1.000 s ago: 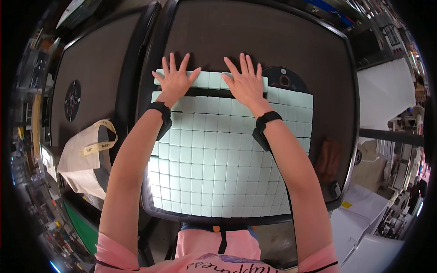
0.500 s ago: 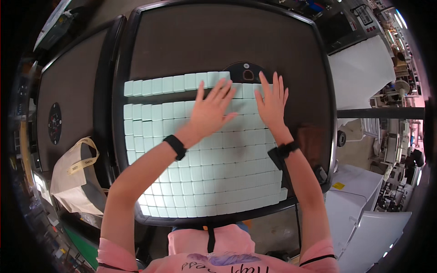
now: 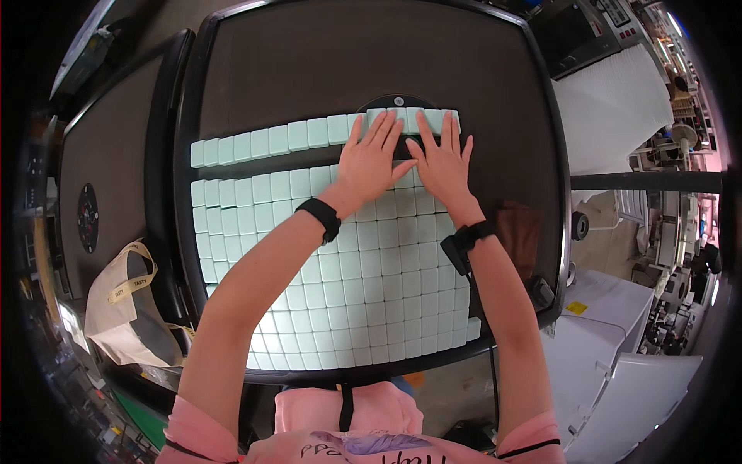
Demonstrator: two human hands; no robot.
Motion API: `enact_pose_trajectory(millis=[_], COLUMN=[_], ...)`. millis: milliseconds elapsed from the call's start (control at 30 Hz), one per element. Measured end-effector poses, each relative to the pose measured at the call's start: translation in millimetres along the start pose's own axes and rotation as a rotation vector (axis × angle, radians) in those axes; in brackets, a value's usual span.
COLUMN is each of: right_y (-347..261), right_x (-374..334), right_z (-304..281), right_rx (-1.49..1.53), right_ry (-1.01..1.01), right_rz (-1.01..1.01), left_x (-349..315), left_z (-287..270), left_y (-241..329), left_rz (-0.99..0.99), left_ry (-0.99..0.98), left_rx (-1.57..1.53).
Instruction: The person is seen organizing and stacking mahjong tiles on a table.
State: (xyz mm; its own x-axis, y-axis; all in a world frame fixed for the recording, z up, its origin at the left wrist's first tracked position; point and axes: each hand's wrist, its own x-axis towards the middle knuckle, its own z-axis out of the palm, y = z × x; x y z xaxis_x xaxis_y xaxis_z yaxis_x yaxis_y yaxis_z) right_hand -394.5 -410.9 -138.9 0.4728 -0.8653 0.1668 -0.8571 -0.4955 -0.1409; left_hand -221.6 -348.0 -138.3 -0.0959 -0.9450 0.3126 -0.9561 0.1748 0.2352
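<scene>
Pale green mahjong tiles lie blank side up on a dark, black-rimmed mahjong table (image 3: 363, 50). One long row of tiles (image 3: 259, 141) runs across the far side. A gap parts it from a large block of tiles (image 3: 371, 271) packed edge to edge nearer me. My left hand (image 3: 368, 164) lies palm down over the middle of the tiles, fingers stretched onto the far row. Beside it my right hand (image 3: 444, 166) is also open, its fingertips on the right end of that row. Both hands hide some tiles beneath them.
A round black panel (image 3: 399, 101) sits in the tabletop just beyond the far row. On the left are a second dark table (image 3: 124, 147) and a beige bag (image 3: 127, 313). White cabinets (image 3: 603, 309) stand at the right.
Several tiles at the right have moved away from the block and now continue the far row. Both hands have shifted slightly; the right one has come closer to the left.
</scene>
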Motion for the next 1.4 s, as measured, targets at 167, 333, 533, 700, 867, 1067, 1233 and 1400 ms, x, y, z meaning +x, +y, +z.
enact_pose_trajectory(millis=[167, 333, 533, 700, 867, 1067, 1233, 1400], right_y=[-14.0, -55.2, -155.2, -209.0, -215.4, -214.3, -222.2, -196.7], right_x=[-3.5, -45.9, -66.1, -64.7, -58.1, -49.7, -41.8, -18.2], right_z=[-11.6, -28.2, -22.1, 0.2, 15.0, 8.1, -10.0, -11.9], right_rx=[0.031, 0.294, 0.43, 0.339, 0.263, 0.216, 0.142, 0.09], right_ry=[-0.046, 0.004, -0.086, -0.029, 0.017, -0.135, -0.149, -0.198], right_rz=[0.021, -0.082, -0.305, -0.297, -0.32, -0.277, -0.23, -0.054], left_x=[-24.8, -122.9, -207.0, -221.4, -226.7, -215.1, -212.1, -190.1], left_z=[-29.6, -88.1, -113.8, -120.9, -119.2, -123.4, -134.5, -146.5], left_y=[-8.5, -22.0, -103.9, -142.8, -153.9, -156.0, -188.9, -208.8], left_rz=[0.025, -0.126, -0.424, -0.513, -0.456, -0.472, -0.455, -0.501], left_ry=[-0.034, -0.158, -0.136, -0.075, -0.093, -0.139, -0.142, -0.155], left_rx=[-0.002, -0.067, 0.232, 0.307, 0.205, 0.196, 0.21, 0.0])
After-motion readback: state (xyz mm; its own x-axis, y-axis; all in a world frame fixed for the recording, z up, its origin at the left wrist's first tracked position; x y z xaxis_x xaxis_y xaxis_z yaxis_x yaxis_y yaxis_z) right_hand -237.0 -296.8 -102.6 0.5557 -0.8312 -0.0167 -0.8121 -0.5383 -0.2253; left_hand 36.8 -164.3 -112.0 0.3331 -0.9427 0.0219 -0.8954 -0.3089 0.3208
